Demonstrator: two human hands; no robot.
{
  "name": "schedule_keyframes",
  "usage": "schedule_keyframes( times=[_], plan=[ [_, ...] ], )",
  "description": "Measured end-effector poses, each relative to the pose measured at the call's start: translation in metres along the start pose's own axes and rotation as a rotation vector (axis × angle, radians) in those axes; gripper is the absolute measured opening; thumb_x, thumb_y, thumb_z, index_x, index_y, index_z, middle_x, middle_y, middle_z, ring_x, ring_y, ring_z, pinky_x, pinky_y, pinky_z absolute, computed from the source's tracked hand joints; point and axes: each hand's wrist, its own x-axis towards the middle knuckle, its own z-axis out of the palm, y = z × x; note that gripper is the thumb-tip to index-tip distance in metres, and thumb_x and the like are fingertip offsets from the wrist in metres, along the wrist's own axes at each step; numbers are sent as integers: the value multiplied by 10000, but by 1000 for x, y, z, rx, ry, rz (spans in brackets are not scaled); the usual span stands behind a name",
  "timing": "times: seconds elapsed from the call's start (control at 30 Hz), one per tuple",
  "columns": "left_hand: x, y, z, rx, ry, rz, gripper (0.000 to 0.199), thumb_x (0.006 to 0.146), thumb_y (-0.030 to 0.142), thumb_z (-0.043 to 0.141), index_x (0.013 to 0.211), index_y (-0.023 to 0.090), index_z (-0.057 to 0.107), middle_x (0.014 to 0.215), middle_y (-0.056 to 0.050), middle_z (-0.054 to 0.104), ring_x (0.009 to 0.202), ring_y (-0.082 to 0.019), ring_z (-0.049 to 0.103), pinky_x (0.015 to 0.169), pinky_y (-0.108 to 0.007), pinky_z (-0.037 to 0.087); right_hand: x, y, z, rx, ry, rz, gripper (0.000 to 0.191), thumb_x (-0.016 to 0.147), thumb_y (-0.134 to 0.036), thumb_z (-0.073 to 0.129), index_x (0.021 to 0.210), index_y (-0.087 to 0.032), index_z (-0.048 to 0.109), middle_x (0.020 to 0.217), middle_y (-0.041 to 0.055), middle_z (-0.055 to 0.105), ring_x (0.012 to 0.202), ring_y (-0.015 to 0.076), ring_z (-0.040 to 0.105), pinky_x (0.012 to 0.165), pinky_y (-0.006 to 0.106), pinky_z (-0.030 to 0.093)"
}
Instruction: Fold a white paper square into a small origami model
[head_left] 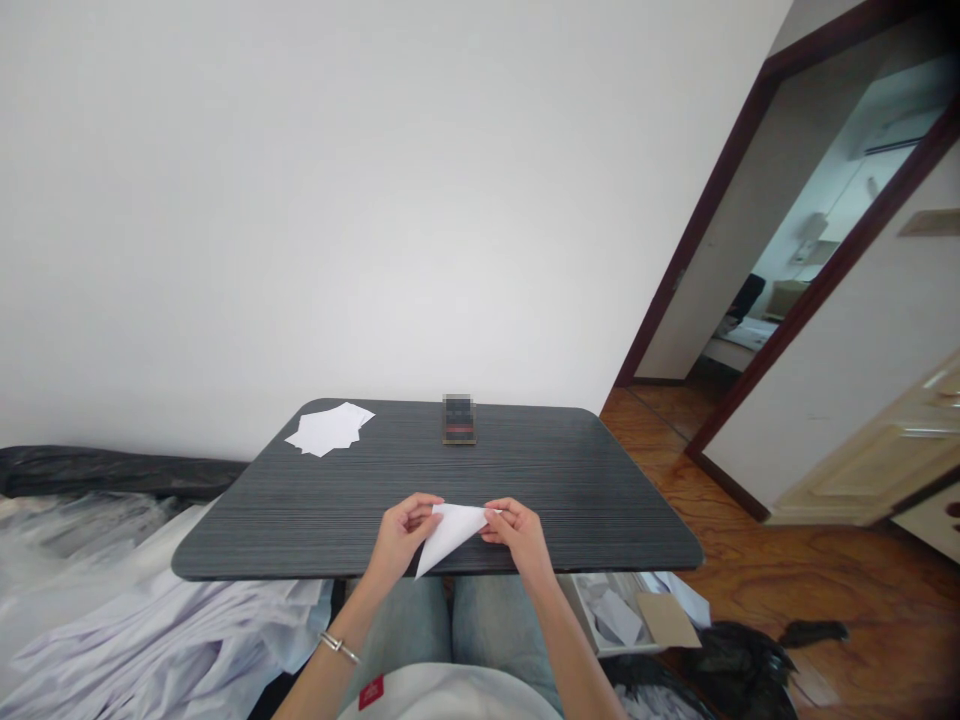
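A white sheet of paper (450,530), folded into a triangle, is held between my two hands near the front edge of the dark table (525,470). My left hand (407,530) pinches its left corner between thumb and fingers. At the other end, my right hand (517,533) grips the right corner the same way. One point of the paper hangs down toward the table's front edge. Toward the back left lies a loose pile of white paper sheets (326,430), away from both hands.
A small dark phone-like object (459,420), partly blurred, stands at the table's back edge by the white wall (420,200). White cloth (172,640) is heaped at lower left. A box of papers (611,615) and black plastic bags (739,670) sit on the floor at right.
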Motion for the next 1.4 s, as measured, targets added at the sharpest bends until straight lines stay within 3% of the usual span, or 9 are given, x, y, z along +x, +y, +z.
schedule_keyframes(
  times=[0.6,0.7,0.9,1.07,1.4],
  plan=[
    [0,3,-1,-24,-26,-26,302,635,304,656,865,119,591,571,10,608,489,-95,512,462,-179,342,1,-1,-2,-30,33,38,316,516,-391,745,616,-118,620,469,24,639,459,147,616,440,216,516],
    [0,2,-1,-27,-21,-26,301,634,302,657,865,120,593,577,10,608,492,-93,513,462,-178,343,0,-1,-2,-32,21,37,313,528,-389,738,630,-119,617,482,26,643,468,150,618,449,223,516],
    [1,0,-2,-42,-21,-27,316,638,293,655,891,117,588,604,0,610,519,-99,526,474,-178,362,-4,-3,-4,-25,-66,-42,411,539,-356,737,863,-137,610,553,18,660,544,166,630,472,239,514],
    [0,1,-1,-39,-35,-24,319,651,292,645,910,117,583,616,-3,613,525,-99,527,475,-176,359,-3,-3,-5,-13,-75,-28,306,567,-328,724,775,-131,617,600,27,671,558,148,619,478,227,511],
    [0,4,1,-23,-21,-21,296,648,300,644,881,126,590,592,14,599,515,-99,518,473,-180,354,-1,1,-4,-39,-36,-16,320,550,-354,731,737,-124,612,597,30,674,542,149,610,489,249,522]
  ],
)
